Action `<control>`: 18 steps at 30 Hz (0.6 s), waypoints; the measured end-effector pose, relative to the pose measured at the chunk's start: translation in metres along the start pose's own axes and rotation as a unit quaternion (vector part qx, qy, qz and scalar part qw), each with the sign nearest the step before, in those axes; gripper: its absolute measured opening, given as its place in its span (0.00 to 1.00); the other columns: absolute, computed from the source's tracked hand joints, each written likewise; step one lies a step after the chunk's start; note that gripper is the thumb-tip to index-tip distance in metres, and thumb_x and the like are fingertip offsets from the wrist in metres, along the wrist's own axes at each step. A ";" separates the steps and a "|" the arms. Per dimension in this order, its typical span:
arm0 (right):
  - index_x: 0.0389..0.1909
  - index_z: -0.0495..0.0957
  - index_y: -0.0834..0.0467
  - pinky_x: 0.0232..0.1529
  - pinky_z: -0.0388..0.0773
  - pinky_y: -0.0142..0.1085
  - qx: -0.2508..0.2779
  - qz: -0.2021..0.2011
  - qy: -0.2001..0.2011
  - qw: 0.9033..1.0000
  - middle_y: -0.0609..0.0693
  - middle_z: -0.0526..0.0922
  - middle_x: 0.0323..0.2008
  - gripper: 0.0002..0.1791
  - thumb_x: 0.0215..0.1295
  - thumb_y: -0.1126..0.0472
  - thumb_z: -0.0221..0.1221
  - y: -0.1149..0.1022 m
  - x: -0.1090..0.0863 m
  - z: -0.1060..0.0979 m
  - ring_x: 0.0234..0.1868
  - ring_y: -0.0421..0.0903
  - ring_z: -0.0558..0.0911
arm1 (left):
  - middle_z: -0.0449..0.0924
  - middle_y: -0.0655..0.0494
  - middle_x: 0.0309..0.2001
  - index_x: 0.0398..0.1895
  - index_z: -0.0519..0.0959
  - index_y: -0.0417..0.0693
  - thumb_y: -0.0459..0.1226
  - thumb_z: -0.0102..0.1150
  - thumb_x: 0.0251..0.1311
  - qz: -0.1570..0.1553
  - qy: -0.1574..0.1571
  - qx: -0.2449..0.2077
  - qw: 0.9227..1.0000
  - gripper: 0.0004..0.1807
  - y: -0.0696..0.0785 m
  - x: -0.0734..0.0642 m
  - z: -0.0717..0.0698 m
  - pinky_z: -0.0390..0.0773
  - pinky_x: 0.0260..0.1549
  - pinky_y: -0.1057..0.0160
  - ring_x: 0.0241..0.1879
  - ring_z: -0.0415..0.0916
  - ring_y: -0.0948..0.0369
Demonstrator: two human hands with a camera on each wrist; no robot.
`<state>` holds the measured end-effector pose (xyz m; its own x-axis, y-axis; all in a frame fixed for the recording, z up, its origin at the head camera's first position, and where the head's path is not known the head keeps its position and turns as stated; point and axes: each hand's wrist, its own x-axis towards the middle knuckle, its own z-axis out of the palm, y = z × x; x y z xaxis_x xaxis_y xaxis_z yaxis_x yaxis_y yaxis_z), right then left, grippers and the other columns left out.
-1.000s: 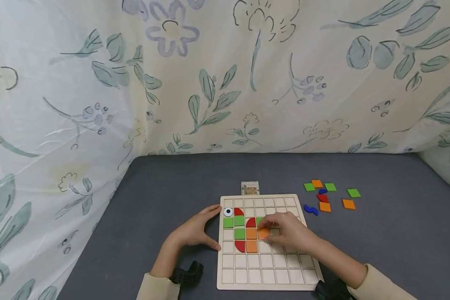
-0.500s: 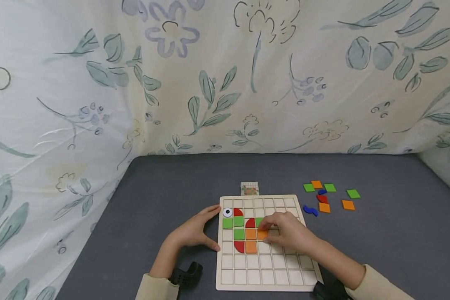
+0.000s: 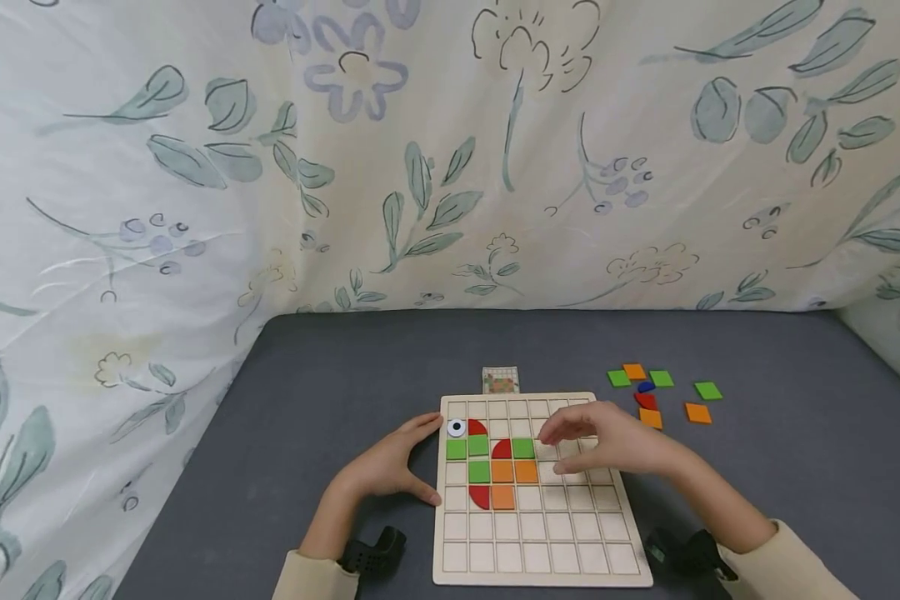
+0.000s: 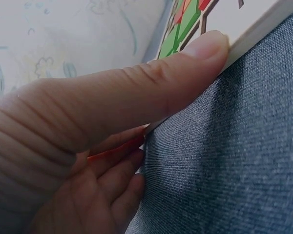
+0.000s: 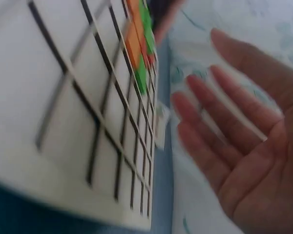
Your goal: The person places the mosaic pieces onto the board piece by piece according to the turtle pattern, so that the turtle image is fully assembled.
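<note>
A pale wooden grid board [image 3: 577, 554] lies on the dark cloth. My left hand [image 3: 382, 458] rests along its left edge, the thumb [image 4: 207, 46] touching the rim in the left wrist view. Over the right part of the board my right hand [image 3: 622, 437] hovers with fingers spread and nothing held. Just left of its fingertips an orange square tile [image 3: 526, 472] sits in a cell, below a green square tile [image 3: 523, 448]. Other green, red and orange tiles fill nearby cells, with a round eye tile [image 3: 456, 427] at upper left.
Loose tiles lie beyond the board's right side, among them a red piece [image 3: 645, 401] and an orange square [image 3: 697, 413]. A small pattern card [image 3: 500, 380] lies against the board's far edge. A floral curtain [image 3: 435, 167] hangs behind the cloth-covered table [image 3: 795, 467].
My right hand has let go of the orange tile, risen and moved right, now hiding the blue wavy piece. The left hand keeps its place at the board's edge.
</note>
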<state>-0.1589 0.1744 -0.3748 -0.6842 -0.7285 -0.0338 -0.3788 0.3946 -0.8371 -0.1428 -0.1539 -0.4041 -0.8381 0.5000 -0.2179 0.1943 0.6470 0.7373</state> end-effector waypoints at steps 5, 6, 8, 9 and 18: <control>0.49 0.75 0.61 0.52 0.73 0.35 0.041 -0.020 0.026 0.999 0.62 0.78 0.47 0.21 0.55 0.59 0.65 0.018 -0.010 -0.022 0.50 0.44 0.78 | 0.51 0.47 0.70 0.70 0.54 0.41 0.42 0.78 0.34 0.004 -0.002 0.003 1.000 0.58 -0.002 0.000 0.001 0.59 0.59 0.44 0.69 0.49 0.48; 0.50 0.75 0.61 0.52 0.73 0.35 0.047 -0.020 0.031 0.998 0.63 0.77 0.48 0.22 0.55 0.60 0.65 0.023 -0.013 -0.026 0.50 0.42 0.78 | 0.51 0.48 0.70 0.70 0.54 0.41 0.42 0.78 0.34 0.004 -0.002 0.004 1.000 0.58 -0.002 0.000 0.002 0.59 0.59 0.44 0.69 0.49 0.48; 0.51 0.74 0.63 0.53 0.72 0.34 0.059 -0.026 0.038 0.997 0.65 0.76 0.49 0.22 0.55 0.62 0.65 0.032 -0.018 -0.033 0.51 0.38 0.77 | 0.51 0.48 0.70 0.70 0.54 0.42 0.42 0.78 0.34 0.003 -0.003 0.004 1.000 0.58 -0.003 0.000 0.001 0.59 0.59 0.44 0.69 0.49 0.48; 0.51 0.73 0.63 0.53 0.72 0.34 0.062 -0.026 0.042 0.997 0.65 0.76 0.49 0.22 0.55 0.63 0.64 0.037 -0.020 -0.037 0.51 0.37 0.77 | 0.51 0.48 0.70 0.70 0.54 0.42 0.42 0.78 0.34 0.003 -0.004 0.004 1.000 0.58 -0.004 0.001 0.001 0.59 0.59 0.44 0.69 0.49 0.48; 0.48 0.75 0.67 0.47 0.75 0.30 0.019 -0.014 0.142 0.990 0.61 0.79 0.46 0.21 0.52 0.66 0.66 0.070 -0.031 -0.058 0.47 0.37 0.80 | 0.49 0.49 0.71 0.71 0.53 0.43 0.43 0.76 0.36 0.006 -0.012 0.002 1.000 0.57 -0.005 0.000 -0.003 0.58 0.59 0.44 0.69 0.48 0.48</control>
<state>-0.2005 0.2567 -0.4004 -0.8236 -0.5495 0.1407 -0.3805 0.3512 -0.8555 -0.1453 -0.1585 -0.4058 -0.8234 0.5212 -0.2243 0.2059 0.6428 0.7379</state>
